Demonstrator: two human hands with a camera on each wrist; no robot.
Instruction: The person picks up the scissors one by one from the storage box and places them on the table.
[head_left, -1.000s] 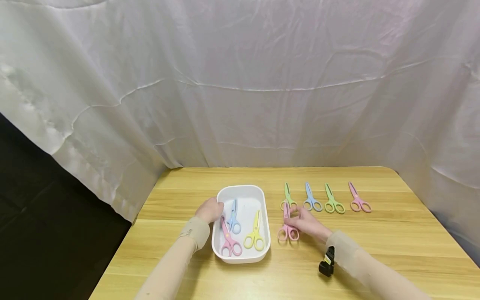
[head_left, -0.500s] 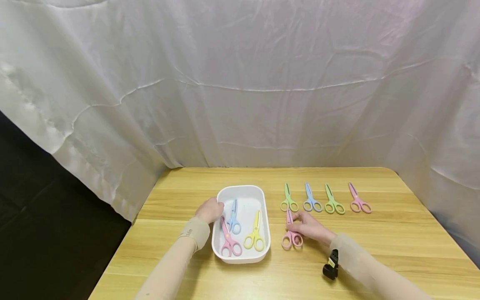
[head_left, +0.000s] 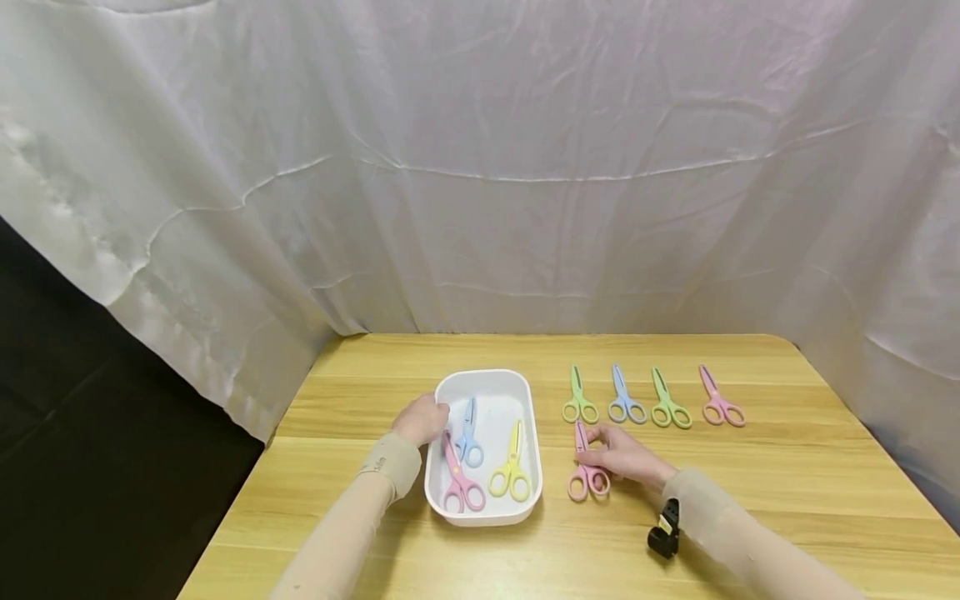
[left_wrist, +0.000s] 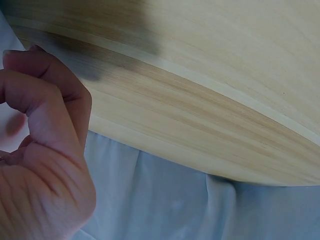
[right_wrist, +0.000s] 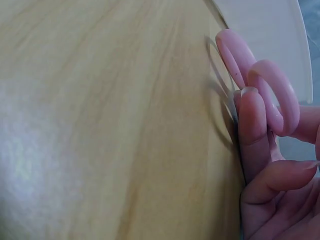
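My left hand [head_left: 422, 419] grips the left rim of a white plastic tray [head_left: 483, 519], fingers curled over its edge. Inside the tray lie blue scissors [head_left: 467, 435], pink scissors [head_left: 456, 471] and yellow scissors [head_left: 513, 457]. To the right of the tray, my right hand [head_left: 624, 454] pinches a second pair of pink scissors [head_left: 586, 465] by the blades, close over the table. Their finger loops point toward me; the right wrist view shows the loops [right_wrist: 287, 102] beside my fingers. In the left wrist view the curled left hand [left_wrist: 50, 125] covers part of the tray.
Along the back right of the wooden table [head_left: 750, 483] lies a row: green scissors [head_left: 576, 387], blue scissors [head_left: 619, 390], more green scissors [head_left: 662, 392] and pink scissors [head_left: 712, 390]. A pale curtain [head_left: 525, 250] hangs behind the table's far edge.
My right hand has drawn the pink scissors toward me and slightly right, off the overlap with the leftmost green pair. The left hand and tray have stayed put.
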